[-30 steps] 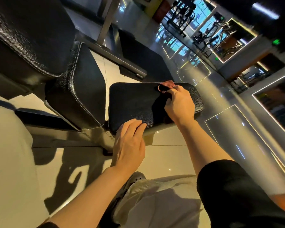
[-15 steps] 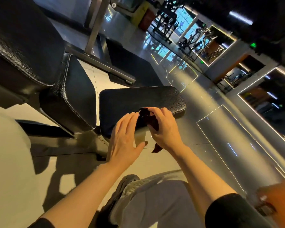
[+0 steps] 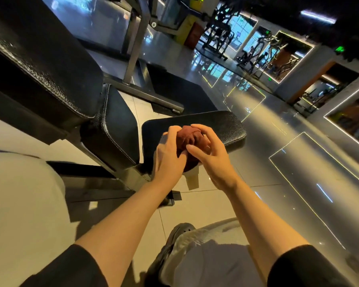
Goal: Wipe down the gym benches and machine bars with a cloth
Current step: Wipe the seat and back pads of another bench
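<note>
**Both hands bunch the cloth over the bench pad**

You hold a dark red cloth (image 3: 192, 139) wadded between both hands, just above the near edge of the small black bench pad (image 3: 222, 126). Your left hand (image 3: 169, 156) curls its fingers round the cloth's left side; your right hand (image 3: 210, 154) wraps over the top and right, fingers bent against the fabric. Left of that pad sits the bench seat (image 3: 118, 123), and beyond it a steel frame (image 3: 137, 48).

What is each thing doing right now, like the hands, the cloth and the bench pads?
Cloth: bunched up, held between both hands.
Left hand: grips the cloth.
Right hand: grips the cloth, fingers curled over it.
Small bench pad: flat, behind the hands.
Seat pad: tilted.
</note>
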Tool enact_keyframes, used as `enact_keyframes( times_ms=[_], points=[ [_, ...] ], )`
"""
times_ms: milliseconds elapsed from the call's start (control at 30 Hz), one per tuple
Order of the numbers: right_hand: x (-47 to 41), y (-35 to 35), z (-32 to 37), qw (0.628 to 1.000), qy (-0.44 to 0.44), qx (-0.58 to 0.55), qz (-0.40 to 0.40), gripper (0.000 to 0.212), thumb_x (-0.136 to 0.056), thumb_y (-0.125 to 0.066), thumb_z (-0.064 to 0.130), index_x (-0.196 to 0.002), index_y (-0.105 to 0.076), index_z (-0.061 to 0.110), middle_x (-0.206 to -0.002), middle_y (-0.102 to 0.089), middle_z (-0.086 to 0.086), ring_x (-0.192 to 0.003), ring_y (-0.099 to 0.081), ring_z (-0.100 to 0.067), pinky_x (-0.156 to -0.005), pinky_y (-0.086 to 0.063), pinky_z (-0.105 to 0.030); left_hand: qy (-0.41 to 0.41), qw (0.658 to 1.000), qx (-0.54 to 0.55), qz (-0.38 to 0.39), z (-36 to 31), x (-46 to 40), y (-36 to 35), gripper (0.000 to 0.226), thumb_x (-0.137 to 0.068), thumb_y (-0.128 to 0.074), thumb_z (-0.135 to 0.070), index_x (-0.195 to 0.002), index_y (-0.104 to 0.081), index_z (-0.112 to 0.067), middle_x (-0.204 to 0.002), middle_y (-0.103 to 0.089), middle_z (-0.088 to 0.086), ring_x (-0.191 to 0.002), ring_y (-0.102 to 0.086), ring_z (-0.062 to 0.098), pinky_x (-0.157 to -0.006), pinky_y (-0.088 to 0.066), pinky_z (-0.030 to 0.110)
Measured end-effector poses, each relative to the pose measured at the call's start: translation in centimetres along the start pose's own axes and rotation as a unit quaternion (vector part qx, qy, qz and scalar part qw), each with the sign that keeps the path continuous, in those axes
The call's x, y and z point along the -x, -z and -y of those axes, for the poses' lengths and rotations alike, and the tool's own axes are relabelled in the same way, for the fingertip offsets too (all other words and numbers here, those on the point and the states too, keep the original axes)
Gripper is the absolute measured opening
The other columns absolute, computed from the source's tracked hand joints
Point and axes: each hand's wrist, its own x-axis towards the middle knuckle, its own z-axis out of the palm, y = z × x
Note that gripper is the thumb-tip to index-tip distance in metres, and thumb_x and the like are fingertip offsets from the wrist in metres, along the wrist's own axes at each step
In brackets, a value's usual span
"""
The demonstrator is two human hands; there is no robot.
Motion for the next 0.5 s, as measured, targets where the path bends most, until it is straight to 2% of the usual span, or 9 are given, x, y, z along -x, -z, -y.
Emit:
enact_keyframes(
  times_ms=[100, 167, 200, 233, 300, 333, 367, 433, 500],
  points=[
    [-0.8, 0.6, 0.2, 0.988, 0.049, 0.100, -0.105, 0.040, -0.086, -0.064, 0.000, -0.118, -0.059, 0.023, -0.113, -0.059, 0.011, -0.112, -0.056, -0.010, -0.096, -0.052, -0.032, -0.048, 0.999, -0.002, 0.002, 1.0, -0.3, -0.5, 0.051, -0.088, -0.066, -0.015, -0.134, -0.046, -0.019, -0.137, -0.042, 0.005, -0.122, -0.047, 0.020, -0.101, -0.046, 0.036],
    [-2.1, 2.2, 0.3, 0.947, 0.071, 0.223, -0.222, 0.041, -0.082, -0.068, 0.002, -0.118, -0.062, 0.021, -0.111, -0.057, 0.005, -0.108, -0.052, -0.014, -0.089, -0.046, -0.019, -0.062, 0.998, -0.020, -0.007, 1.8, -0.3, -0.8, 0.053, -0.088, -0.067, -0.018, -0.137, -0.046, -0.017, -0.139, -0.042, 0.007, -0.124, -0.046, 0.019, -0.102, -0.041, 0.031],
    [-2.7, 3.3, 0.2, 0.919, 0.069, 0.277, -0.272, 0.043, -0.080, -0.071, 0.005, -0.120, -0.062, 0.019, -0.112, -0.055, 0.000, -0.107, -0.050, -0.018, -0.084, -0.042, -0.017, -0.052, 0.998, -0.030, -0.015, 2.2, -0.1, -1.0, 0.053, -0.089, -0.066, -0.017, -0.137, -0.046, -0.014, -0.139, -0.043, 0.008, -0.125, -0.046, 0.019, -0.102, -0.038, 0.025],
    [-3.4, 4.4, -0.1, 0.894, 0.062, 0.332, -0.296, 0.047, -0.079, -0.074, 0.010, -0.123, -0.061, 0.018, -0.113, -0.055, -0.005, -0.107, -0.050, -0.022, -0.082, -0.041, -0.020, -0.036, 0.998, -0.039, -0.023, 2.6, 0.1, -1.1, 0.052, -0.089, -0.065, -0.014, -0.137, -0.046, -0.012, -0.138, -0.044, 0.009, -0.125, -0.045, 0.019, -0.101, -0.034, 0.018],
    [-4.2, 5.9, -1.5, 0.830, 0.046, 0.487, -0.268, 0.057, -0.076, -0.080, 0.025, -0.129, -0.059, 0.020, -0.120, -0.054, -0.011, -0.112, -0.046, -0.033, -0.089, -0.041, -0.036, 0.000, 0.998, -0.052, -0.025, 3.4, 0.7, -1.3, 0.049, -0.089, -0.064, -0.008, -0.135, -0.048, -0.008, -0.139, -0.044, 0.010, -0.127, -0.043, 0.020, -0.096, -0.025, 0.003],
    [-4.3, 6.2, -2.4, 0.792, 0.043, 0.564, -0.231, 0.060, -0.077, -0.078, 0.035, -0.132, -0.057, 0.024, -0.129, -0.051, -0.013, -0.120, -0.042, -0.037, -0.098, -0.036, -0.044, 0.016, 0.998, -0.061, -0.021, 3.9, 1.1, -1.3, 0.048, -0.089, -0.063, -0.006, -0.135, -0.048, -0.007, -0.140, -0.043, 0.010, -0.129, -0.042, 0.020, -0.096, -0.023, 0.001],
    [-4.3, 6.1, -3.1, 0.767, 0.031, 0.613, -0.185, 0.062, -0.082, -0.072, 0.044, -0.138, -0.051, 0.030, -0.142, -0.043, -0.015, -0.132, -0.032, -0.041, -0.109, -0.025, -0.051, 0.028, 0.997, -0.070, -0.017, 4.3, 1.4, -1.3, 0.048, -0.089, -0.063, -0.005, -0.135, -0.049, -0.007, -0.140, -0.043, 0.010, -0.130, -0.041, 0.019, -0.098, -0.022, 0.005],
    [-4.3, 5.2, -4.0, 0.777, -0.025, 0.621, -0.102, 0.064, -0.093, -0.052, 0.051, -0.151, -0.028, 0.038, -0.162, -0.010, -0.012, -0.147, -0.004, -0.040, -0.116, -0.002, -0.054, 0.043, 0.995, -0.088, -0.012, 5.2, 2.0, -1.3, 0.047, -0.088, -0.063, -0.005, -0.134, -0.050, -0.007, -0.141, -0.043, 0.010, -0.130, -0.041, 0.021, -0.102, -0.026, 0.016],
    [-4.3, 4.3, -4.4, 0.797, -0.047, 0.596, -0.083, 0.062, -0.100, -0.044, 0.040, -0.155, -0.015, 0.035, -0.163, 0.004, -0.010, -0.149, 0.005, -0.039, -0.117, -0.010, -0.055, 0.049, 0.993, -0.104, -0.013, 6.1, 2.4, -1.4, 0.047, -0.087, -0.065, -0.005, -0.132, -0.053, -0.007, -0.139, -0.046, 0.011, -0.129, -0.044, 0.025, -0.104, -0.033, 0.027]
  ],
)
